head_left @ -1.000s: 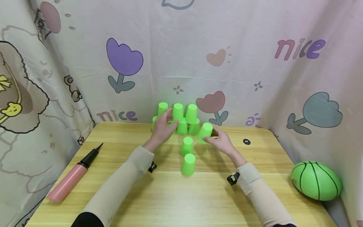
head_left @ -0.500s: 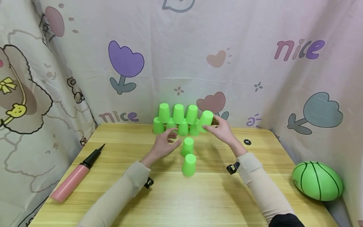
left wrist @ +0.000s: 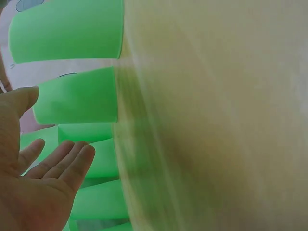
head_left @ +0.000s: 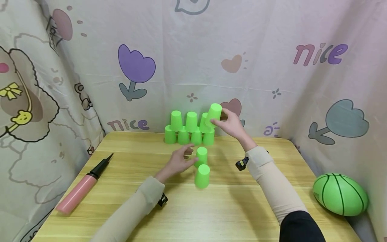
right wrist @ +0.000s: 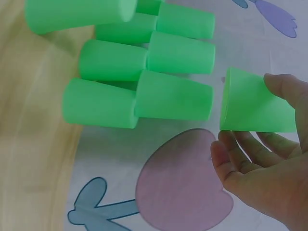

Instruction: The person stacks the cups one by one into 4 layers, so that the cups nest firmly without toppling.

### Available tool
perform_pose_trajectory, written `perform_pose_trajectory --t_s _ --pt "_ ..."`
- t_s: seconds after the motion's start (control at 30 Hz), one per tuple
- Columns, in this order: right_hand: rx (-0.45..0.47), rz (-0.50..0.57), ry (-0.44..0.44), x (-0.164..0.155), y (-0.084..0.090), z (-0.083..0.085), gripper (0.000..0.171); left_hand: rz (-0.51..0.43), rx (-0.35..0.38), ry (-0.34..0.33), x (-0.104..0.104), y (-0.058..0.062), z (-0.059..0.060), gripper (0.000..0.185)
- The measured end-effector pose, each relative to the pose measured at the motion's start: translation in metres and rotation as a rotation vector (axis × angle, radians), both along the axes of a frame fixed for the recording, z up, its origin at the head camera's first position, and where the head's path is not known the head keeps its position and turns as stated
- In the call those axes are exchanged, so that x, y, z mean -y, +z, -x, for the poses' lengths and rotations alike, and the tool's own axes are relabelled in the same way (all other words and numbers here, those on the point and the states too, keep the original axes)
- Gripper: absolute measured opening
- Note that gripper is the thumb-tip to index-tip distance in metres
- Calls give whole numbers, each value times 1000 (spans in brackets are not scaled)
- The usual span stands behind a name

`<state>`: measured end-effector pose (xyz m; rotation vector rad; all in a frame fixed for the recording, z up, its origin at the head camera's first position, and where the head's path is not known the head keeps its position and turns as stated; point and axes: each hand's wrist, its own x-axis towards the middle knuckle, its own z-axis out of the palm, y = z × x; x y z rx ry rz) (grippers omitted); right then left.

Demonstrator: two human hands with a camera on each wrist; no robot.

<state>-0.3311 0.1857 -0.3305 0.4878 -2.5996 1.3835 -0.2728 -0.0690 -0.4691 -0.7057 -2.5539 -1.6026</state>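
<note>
Upside-down green cups form two tiers at the back of the table, with a bottom row of several [head_left: 183, 136] and three cups [head_left: 191, 121] above it. My right hand [head_left: 231, 123] grips another green cup [right wrist: 255, 103] between thumb and fingers, slightly tilted. It is held apart from the stack, above the upper tier's right end. Two more cups stand in front, one behind the other: a rear cup [head_left: 202, 156] and a front cup [head_left: 202, 176]. Close to the left side of the rear cup, my left hand [head_left: 179, 161] has loosely bent fingers and holds nothing; whether its thumb touches the cup is unclear.
A pink hand pump [head_left: 77, 194] with a black nozzle lies on the table's left side. At the right edge sits a green ball [head_left: 340, 194] with black lines. A patterned curtain [head_left: 193, 50] hangs close behind the cups.
My right hand has raised its cup from near table height to above the second tier, lately moving left. My left hand has drawn back from the stack toward the rear loose cup.
</note>
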Motion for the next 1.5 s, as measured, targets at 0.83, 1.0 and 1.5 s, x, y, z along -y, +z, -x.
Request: perform_pose_trajectory --t_s 0.83,1.0,1.5 --pt "2 -66 -12 35 15 40 56 39 -52 -20 -18 -15 6 63" --pt "2 -74 -22 39 15 47 55 44 -67 -29 -21 -14 8 63" --pt "31 -108 -25 53 13 60 58 76 -63 -17 -22 -11 7 63"
